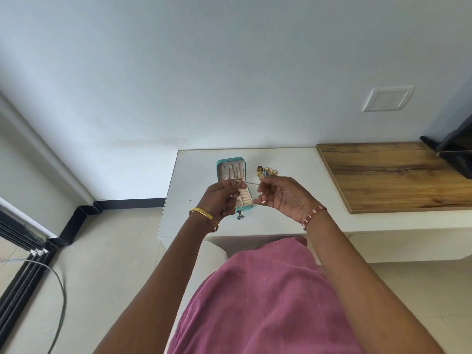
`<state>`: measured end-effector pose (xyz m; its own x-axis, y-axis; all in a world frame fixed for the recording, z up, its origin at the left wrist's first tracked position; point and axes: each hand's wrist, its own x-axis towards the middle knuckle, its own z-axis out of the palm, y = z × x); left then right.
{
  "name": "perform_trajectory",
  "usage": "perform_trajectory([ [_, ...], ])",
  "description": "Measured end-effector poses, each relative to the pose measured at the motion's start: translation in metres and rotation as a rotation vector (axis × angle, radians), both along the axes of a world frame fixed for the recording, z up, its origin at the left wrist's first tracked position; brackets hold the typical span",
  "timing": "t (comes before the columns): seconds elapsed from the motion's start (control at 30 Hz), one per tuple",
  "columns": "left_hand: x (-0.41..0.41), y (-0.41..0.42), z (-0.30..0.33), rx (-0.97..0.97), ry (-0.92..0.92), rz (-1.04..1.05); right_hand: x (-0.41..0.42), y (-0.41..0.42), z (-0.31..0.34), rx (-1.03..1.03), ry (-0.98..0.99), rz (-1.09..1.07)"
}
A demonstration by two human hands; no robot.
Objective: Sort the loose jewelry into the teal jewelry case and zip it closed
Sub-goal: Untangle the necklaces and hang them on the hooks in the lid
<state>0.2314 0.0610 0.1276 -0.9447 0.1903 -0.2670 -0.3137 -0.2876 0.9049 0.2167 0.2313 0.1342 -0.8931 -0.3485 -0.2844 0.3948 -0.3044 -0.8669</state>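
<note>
Between our L hand [221, 198] & R hand [286, 198], both pinching, a thin chain [251, 183] stretches above open teal case [231, 175]; loose jewelry [267, 171] just beyond R fingers.

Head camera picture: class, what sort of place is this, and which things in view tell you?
Probably a room in a home: a white built-in counter with a wood-grain top against a plain wall, a wall switch plate, and a tiled floor with dark skirting.

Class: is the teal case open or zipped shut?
Open. The case lies with its lid folded back, pale lining and ring rolls showing, behind both hands.
</note>
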Motion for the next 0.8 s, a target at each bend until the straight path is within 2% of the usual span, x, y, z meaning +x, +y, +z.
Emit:
perform_trajectory([
  [0.2, -0.005, 0.001, -0.005, -0.121, 0.042, 0.021, 0.001, -0.013, 0.002, 0.147, 0.110, 0.051],
  [0.33, -0.008, -0.004, -0.012, -0.208, 0.051, 0.035, -0.008, -0.019, -0.004, 0.008, 0.090, -0.049],
  [0.4, -0.010, -0.006, -0.015, -0.209, 0.049, 0.041, -0.014, -0.021, -0.008, -0.086, 0.056, -0.094],
  [0.47, -0.014, -0.007, -0.019, -0.172, 0.030, 0.056, -0.019, -0.024, -0.012, -0.088, 0.032, -0.103],
  [0.63, -0.028, -0.010, -0.032, 0.048, -0.087, 0.154, -0.033, -0.031, -0.022, 0.150, 0.070, -0.063],
  [0.8, -0.046, -0.012, -0.046, 0.045, -0.110, 0.167, -0.050, -0.036, -0.031, 0.370, 0.105, -0.036],
])
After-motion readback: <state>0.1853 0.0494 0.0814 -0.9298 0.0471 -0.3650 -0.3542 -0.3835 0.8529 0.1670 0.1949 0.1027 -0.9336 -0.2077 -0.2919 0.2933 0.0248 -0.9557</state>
